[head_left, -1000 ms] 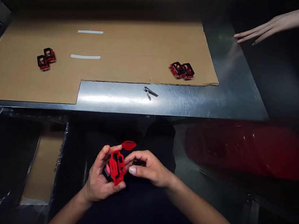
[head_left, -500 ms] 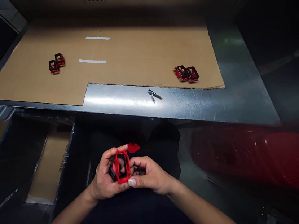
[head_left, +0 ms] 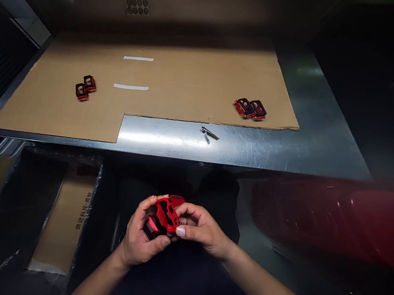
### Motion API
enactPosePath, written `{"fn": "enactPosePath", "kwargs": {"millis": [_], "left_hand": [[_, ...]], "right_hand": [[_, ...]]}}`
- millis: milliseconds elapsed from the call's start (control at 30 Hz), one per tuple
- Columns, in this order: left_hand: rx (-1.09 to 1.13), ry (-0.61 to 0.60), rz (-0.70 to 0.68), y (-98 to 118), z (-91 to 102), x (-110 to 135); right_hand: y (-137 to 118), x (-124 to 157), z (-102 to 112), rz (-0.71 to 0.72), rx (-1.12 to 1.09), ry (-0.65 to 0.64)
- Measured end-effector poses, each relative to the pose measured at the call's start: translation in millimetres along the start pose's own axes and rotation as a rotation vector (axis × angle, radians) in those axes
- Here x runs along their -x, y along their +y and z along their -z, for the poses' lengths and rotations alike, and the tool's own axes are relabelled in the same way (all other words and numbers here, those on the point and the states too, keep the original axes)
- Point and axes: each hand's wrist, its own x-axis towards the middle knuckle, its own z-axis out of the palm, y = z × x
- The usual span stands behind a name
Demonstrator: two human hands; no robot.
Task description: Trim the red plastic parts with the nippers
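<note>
Both my hands hold a small red and black plastic part (head_left: 164,214) low in front of me, below the table edge. My left hand (head_left: 140,238) cups it from underneath with fingers curled round it. My right hand (head_left: 199,228) pinches its right side, thumb on the front. A red flap of the part sticks up behind my fingers. On the cardboard sheet (head_left: 176,82) lie a pair of the same parts at the left (head_left: 85,87) and another pair at the right (head_left: 250,108).
A small metal clip (head_left: 208,133) lies on the steel table (head_left: 254,147) near its front edge. A black-lined box with cardboard inside (head_left: 62,222) stands at lower left. A red bin (head_left: 335,217) sits under the table at right.
The part has been turned in my hands from upright to tilted flatter, with the red flap now folded down behind it. The other person's hand at upper right has left the view.
</note>
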Motion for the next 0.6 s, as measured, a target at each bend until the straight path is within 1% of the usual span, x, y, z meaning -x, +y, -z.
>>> {"fn": "enactPosePath", "kwargs": {"millis": [100, 167, 233, 300, 400, 467, 533, 600], "left_hand": [[0.045, 0.018, 0.046, 1, 3.7, 0], [0.054, 0.037, 0.096, 3, 9.4, -1], [0.029, 0.037, 0.177, 6, 17.6, -3], [-0.028, 0.020, 0.263, 9, 26.8, -6], [-0.104, -0.018, 0.372, 16, 39.6, -10], [-0.147, -0.074, 0.452, 20, 46.1, -12], [-0.206, -0.134, 0.510, 25, 51.6, -12], [-0.249, -0.154, 0.509, 29, 58.8, -11]], "right_hand": [[-2, -2, 0, 0.038, -0.004, 0.026], [-3, -4, 1, 0.076, 0.031, 0.069], [-5, -7, 4, 0.124, 0.105, 0.116], [-7, -10, 8, 0.160, 0.224, 0.132], [-11, -18, 11, 0.193, 0.457, 0.106], [-12, -25, 10, 0.207, 0.589, 0.081], [-12, -33, 6, 0.201, 0.663, 0.044], [-10, -41, 0, 0.179, 0.688, 0.015]]}}
